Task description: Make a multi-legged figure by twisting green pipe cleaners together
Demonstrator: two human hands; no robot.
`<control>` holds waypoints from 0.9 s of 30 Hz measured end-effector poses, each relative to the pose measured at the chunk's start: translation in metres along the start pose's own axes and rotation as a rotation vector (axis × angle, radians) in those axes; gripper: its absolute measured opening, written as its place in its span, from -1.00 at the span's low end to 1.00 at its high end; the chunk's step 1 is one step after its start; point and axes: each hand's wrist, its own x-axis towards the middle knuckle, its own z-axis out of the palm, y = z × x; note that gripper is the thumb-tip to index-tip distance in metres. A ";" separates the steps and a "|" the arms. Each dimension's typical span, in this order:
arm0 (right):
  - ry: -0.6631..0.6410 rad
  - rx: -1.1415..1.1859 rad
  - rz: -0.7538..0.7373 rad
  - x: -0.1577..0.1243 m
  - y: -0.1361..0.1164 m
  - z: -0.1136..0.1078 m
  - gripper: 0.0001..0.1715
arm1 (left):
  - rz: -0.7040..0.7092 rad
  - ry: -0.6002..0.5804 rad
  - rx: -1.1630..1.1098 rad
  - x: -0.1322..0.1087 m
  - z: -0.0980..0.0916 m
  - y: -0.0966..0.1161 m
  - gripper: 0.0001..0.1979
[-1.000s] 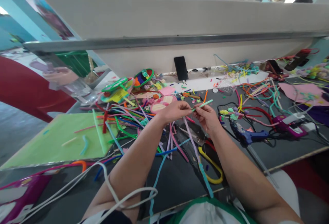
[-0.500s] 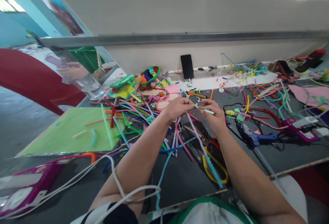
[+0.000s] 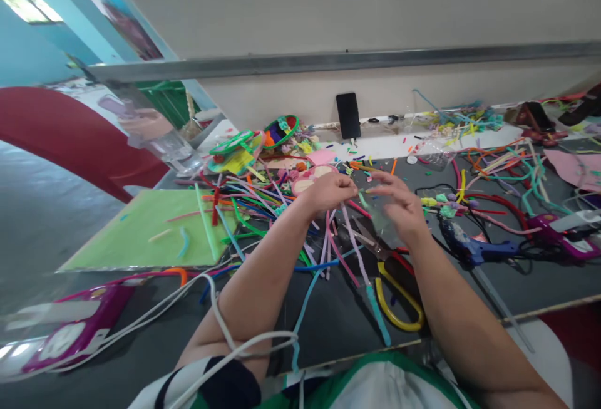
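My left hand point(image 3: 331, 192) is closed in a pinch above the middle of the dark table. A short light green pipe cleaner point(image 3: 362, 200) sticks out from its fingertips toward the right. Below that hand a lilac pipe cleaner point(image 3: 355, 241) with a light blue end point(image 3: 377, 315) runs down toward the table edge; whether the fingers also grip it I cannot tell. My right hand point(image 3: 399, 205), somewhat blurred, is a short way to the right with its fingers apart and nothing visible in them. Scissors point(image 3: 399, 299) with a yellow handle lie beneath it.
Many coloured pipe cleaners point(image 3: 244, 199) are heaped left of centre, near a green sheet point(image 3: 141, 233). A blue glue gun point(image 3: 483, 249) rests at right. A phone point(image 3: 348, 116) leans on the back panel. A white cable point(image 3: 218, 315) crosses my left forearm; a magenta power strip point(image 3: 79, 327) lies front left.
My right hand has let go of the light green pipe cleaner and opened its fingers. The piece now points more downward from my left hand. The view has shifted slightly.
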 end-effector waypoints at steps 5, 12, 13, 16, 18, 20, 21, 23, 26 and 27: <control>0.169 0.324 0.287 0.003 0.003 -0.002 -0.83 | 0.003 -0.174 -0.075 -0.007 -0.003 0.008 -0.77; -0.064 0.262 0.432 0.001 0.011 0.004 -0.67 | 0.019 -0.194 -0.056 -0.006 0.006 0.006 -0.73; -0.059 0.265 0.430 0.001 0.013 0.002 -0.66 | 0.007 -0.204 -0.060 -0.006 0.003 0.005 -0.73; -0.041 0.255 0.424 0.003 0.015 -0.004 -0.68 | -0.009 -0.291 -0.078 -0.007 -0.011 -0.001 -0.71; -0.077 0.234 0.445 0.003 0.014 -0.008 -0.70 | 0.020 -0.316 -0.060 -0.007 -0.020 -0.005 -0.72; -0.173 0.187 0.470 0.004 0.011 -0.012 -0.75 | 0.055 -0.318 -0.021 -0.007 -0.024 -0.007 -0.75; -0.227 0.157 0.473 0.004 0.009 -0.014 -0.78 | 0.065 -0.319 -0.005 -0.007 -0.023 -0.007 -0.76; -0.305 0.103 0.464 0.005 0.007 -0.018 -0.78 | 0.071 -0.321 0.003 -0.006 -0.018 -0.005 -0.77; -0.379 0.044 0.450 0.007 0.005 -0.025 -0.72 | 0.067 -0.307 -0.016 -0.005 -0.004 -0.001 -0.79; -0.412 0.023 0.450 0.008 0.005 -0.027 -0.70 | 0.064 -0.304 -0.030 -0.004 0.001 0.001 -0.78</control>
